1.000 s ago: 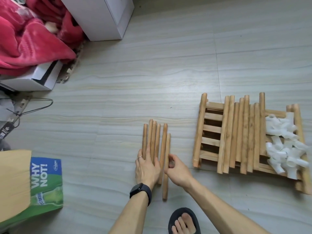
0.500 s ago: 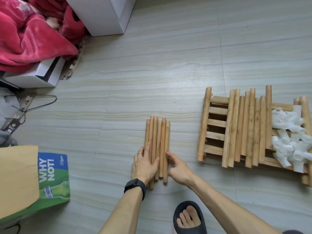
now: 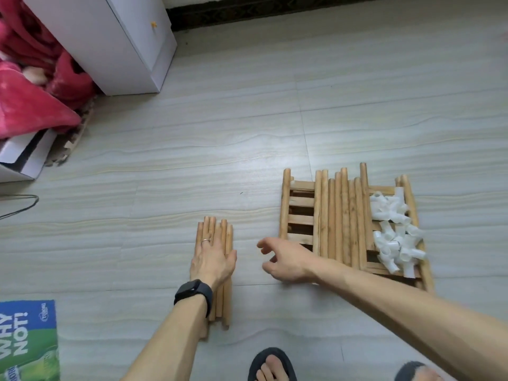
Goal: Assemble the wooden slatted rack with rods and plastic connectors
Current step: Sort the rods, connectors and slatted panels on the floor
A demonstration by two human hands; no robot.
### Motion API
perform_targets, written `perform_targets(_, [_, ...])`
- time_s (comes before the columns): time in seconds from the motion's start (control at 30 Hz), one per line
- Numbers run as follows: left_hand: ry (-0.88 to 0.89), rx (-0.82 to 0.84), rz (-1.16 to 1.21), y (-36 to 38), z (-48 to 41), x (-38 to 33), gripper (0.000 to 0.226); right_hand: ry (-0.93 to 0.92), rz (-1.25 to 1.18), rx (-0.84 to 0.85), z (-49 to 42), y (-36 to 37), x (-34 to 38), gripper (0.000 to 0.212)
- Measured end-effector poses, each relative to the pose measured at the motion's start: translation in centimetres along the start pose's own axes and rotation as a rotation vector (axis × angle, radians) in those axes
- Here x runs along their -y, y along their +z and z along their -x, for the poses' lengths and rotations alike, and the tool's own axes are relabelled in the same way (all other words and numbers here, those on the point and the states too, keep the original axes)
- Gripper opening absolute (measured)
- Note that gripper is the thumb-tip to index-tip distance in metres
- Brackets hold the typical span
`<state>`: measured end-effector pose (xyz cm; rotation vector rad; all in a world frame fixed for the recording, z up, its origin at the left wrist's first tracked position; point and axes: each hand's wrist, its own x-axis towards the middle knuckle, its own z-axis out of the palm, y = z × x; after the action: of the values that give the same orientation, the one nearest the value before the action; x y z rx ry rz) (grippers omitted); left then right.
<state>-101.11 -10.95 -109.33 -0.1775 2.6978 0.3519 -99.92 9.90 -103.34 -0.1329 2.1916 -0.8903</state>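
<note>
- Rods (image 3: 227, 303), the short ones, lie side by side on the floor (image 3: 247, 133) near centre. They are under the left hand (image 3: 213, 259), whose fingers lie straight and flat on them, gripping nothing.
- Right hand (image 3: 286, 261) hovers between that bundle and the slatted panels (image 3: 301, 201) to the right, fingers loosely curled and empty.
- Judged light, stiff and round, the rods would roll, so they are best gathered around mid-length.
- No true container: the panels bear longer rods (image 3: 341, 221) and a heap of white plastic connectors (image 3: 393, 235) at their right side.
</note>
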Motion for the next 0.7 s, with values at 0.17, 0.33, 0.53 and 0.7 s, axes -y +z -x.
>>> perform_targets(0.17, [0.138,0.091,0.028,-3.1,-1.4,-11.1,0.062,0.259,0.124,-0.310,3.8,-8.3,-5.4,0.045])
perform_targets(0.33, [0.260,0.173,0.038,-0.9,-0.5,-18.1,0.061,0.459,0.081,-0.406,5.5,-10.1,-10.5,0.015])
perform_targets(0.53, [0.181,0.203,0.066,4.1,-0.2,-20.9,0.064,0.578,0.069,-0.413,3.6,-9.1,-12.8,0.035])
perform_targets(0.7, [0.123,0.155,0.095,5.4,-0.4,-20.8,0.067,0.600,0.174,-0.480,2.2,-8.3,-12.9,0.045])
